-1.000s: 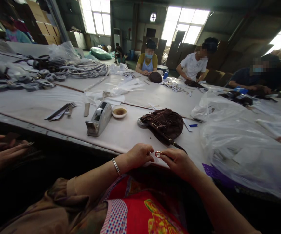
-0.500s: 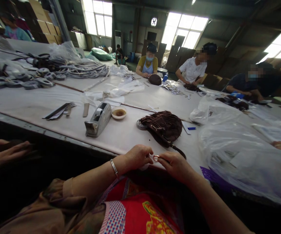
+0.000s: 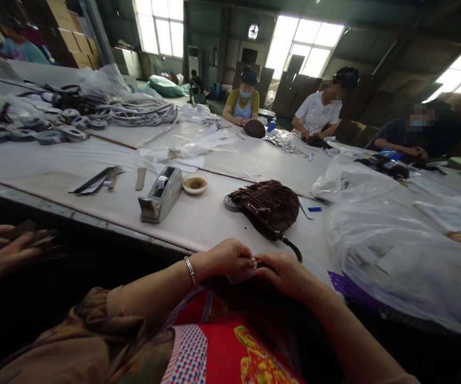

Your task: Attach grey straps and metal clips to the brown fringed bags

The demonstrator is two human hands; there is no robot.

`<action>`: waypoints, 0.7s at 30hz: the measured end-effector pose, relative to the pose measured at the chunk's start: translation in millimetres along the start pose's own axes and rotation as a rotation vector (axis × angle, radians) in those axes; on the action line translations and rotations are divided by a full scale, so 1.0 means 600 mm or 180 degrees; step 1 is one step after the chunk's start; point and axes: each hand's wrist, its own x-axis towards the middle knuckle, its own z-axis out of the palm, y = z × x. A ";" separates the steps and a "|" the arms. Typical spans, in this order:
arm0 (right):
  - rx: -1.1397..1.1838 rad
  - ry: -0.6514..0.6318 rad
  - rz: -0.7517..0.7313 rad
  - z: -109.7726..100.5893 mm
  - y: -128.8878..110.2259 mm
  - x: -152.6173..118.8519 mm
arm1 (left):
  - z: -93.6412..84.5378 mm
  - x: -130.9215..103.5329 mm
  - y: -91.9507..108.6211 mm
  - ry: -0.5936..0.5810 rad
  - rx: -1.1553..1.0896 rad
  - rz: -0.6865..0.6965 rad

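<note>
My left hand (image 3: 230, 257) and my right hand (image 3: 288, 272) meet fingertip to fingertip at the table's front edge, over my lap. Both are closed in a pinch. Between the right thumb and forefinger is a small shiny metal ring (image 3: 255, 262), now mostly covered by fingers. The left fingertips press against it, and a thin whitish piece (image 3: 241, 275) shows below them; what exactly they grip is hidden. Just beyond my hands lies a dark brown fringed bag (image 3: 274, 209), its strap curving toward my right hand.
Left of the bag stand a grey tape dispenser (image 3: 160, 194) and a small white dish (image 3: 195, 184) of brown stuff. Dark strips (image 3: 96, 180) lie farther left. Clear plastic bags (image 3: 390, 250) cover the right side. A neighbour's hands (image 3: 6, 248) hold dark pieces at left; co-workers sit opposite.
My left fingers have closed in on the ring, which showed plainly in my right fingertips before. The neighbour's hands at left have shifted, showing more of their dark pieces.
</note>
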 end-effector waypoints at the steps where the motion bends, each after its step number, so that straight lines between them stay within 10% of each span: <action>1: 0.0054 0.0003 0.0051 -0.002 0.004 -0.004 | 0.000 -0.001 -0.001 0.0009 -0.0040 -0.0107; 21: -0.0095 0.0200 0.0480 0.018 0.016 -0.002 | 0.030 0.019 0.003 -0.0269 -0.0676 -0.0275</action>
